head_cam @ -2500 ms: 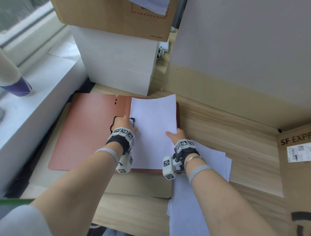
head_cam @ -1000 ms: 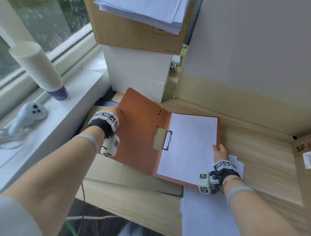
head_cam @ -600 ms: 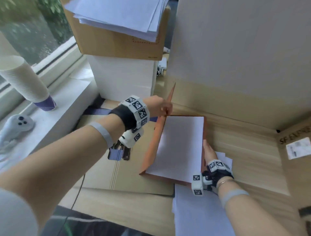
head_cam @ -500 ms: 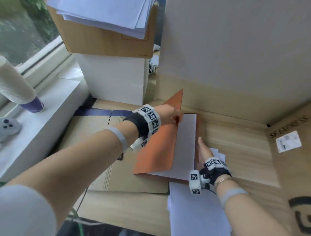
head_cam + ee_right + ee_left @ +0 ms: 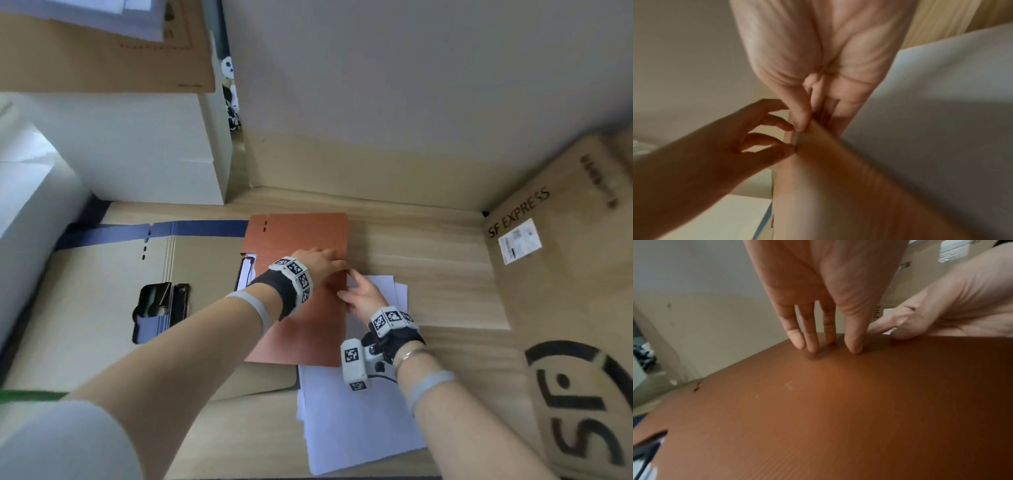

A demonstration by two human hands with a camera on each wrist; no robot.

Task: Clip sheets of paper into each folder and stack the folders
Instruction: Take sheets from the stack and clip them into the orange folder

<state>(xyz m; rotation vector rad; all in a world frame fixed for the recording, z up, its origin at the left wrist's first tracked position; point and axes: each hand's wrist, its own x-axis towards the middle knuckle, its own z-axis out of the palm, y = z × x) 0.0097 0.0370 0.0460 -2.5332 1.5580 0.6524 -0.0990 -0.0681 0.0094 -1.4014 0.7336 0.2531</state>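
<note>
Orange folder (image 5: 301, 287) lies closed on the worktop (image 5: 428, 246). Left hand (image 5: 317, 262) presses straight fingers on its cover, probably to flatten it. Right hand (image 5: 363, 298) pinches its right edge, likely to lift it. Loose sheets (image 5: 356, 421) lie nearer.

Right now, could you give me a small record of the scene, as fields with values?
folder: brown folder, closed, flat on the wooden table
left hand: left hand, straight fingers press the cover
right hand: right hand pinches the folder's right edge
loose sheets: white paper near the folder
other folder: beige folder lies to the left
</note>
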